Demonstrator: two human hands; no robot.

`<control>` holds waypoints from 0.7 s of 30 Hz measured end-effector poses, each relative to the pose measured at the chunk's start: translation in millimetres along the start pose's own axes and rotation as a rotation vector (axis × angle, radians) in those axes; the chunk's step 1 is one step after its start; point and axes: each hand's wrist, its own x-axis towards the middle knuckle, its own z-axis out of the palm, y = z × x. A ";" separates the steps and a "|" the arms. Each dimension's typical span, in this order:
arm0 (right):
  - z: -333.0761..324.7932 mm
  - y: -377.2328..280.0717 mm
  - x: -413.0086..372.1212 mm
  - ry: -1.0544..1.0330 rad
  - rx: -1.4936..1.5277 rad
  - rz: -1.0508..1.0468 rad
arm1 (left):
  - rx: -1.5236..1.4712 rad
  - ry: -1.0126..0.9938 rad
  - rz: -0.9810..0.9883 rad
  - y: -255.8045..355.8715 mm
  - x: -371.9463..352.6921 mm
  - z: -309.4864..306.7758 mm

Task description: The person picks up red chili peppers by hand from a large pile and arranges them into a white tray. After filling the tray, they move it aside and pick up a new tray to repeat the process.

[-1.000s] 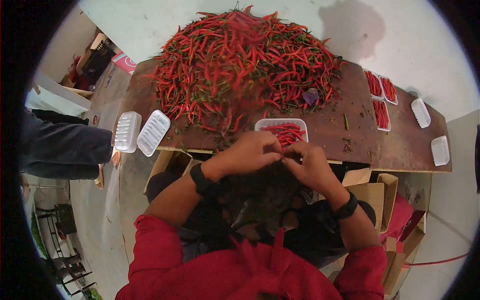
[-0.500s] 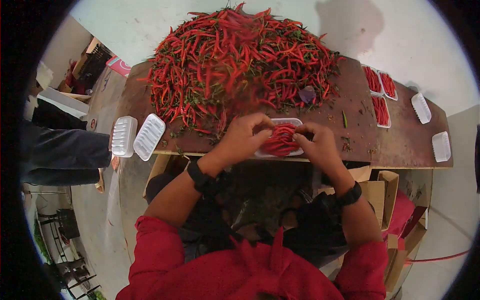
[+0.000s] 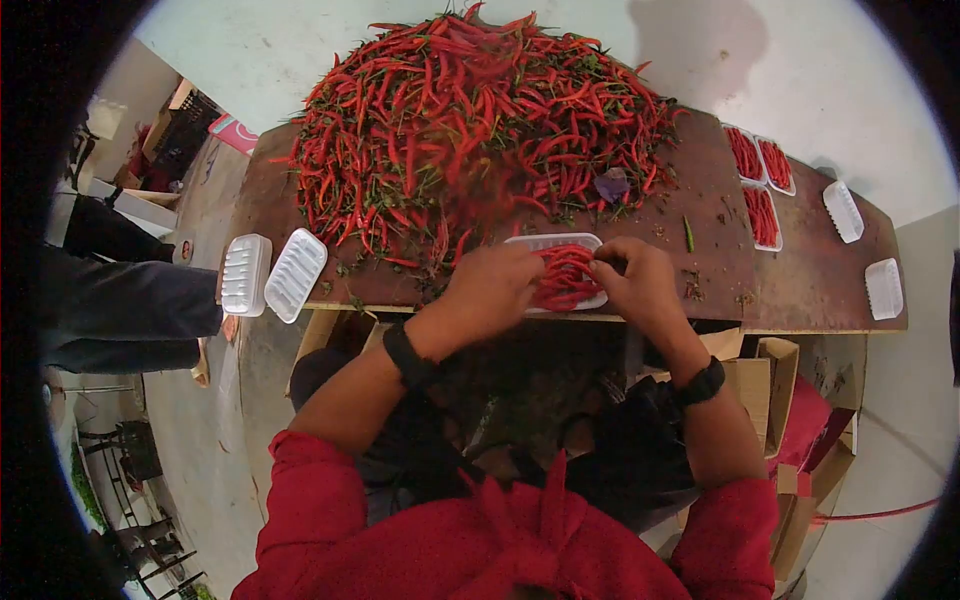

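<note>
Call the white tray [image 3: 545, 242] the middle of the clock. Left hand [image 3: 487, 297] is at 9, fingers curled in by the red chillies [image 3: 570, 282] in it; right hand [image 3: 637, 288] is at 3, thumb and forefinger bent close at their ends. Can't tell if either's actually pinching one.

Tray's on the worktop [image 3: 725, 240], just beside the front edge at 6, and that'd be my worry: press the near rim too hard and I reckon it could tip and dump the lot. They look slick and curvy, so pushing from 9 or 3 might pop one out. Big pile [image 3: 480, 130] towards 11 is near too; a slide could drop leafy bits in.
</note>
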 end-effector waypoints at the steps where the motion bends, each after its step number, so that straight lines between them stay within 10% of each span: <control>1: 0.3 0.7 0.1 -0.003 0.013 0.012 | 0.000 0.000 0.000 0.5 0.1 -1.0; 21: 8.0 -0.6 1.6 0.046 -0.093 -0.080 | -0.442 0.039 -0.232 6.0 13.8 -15.9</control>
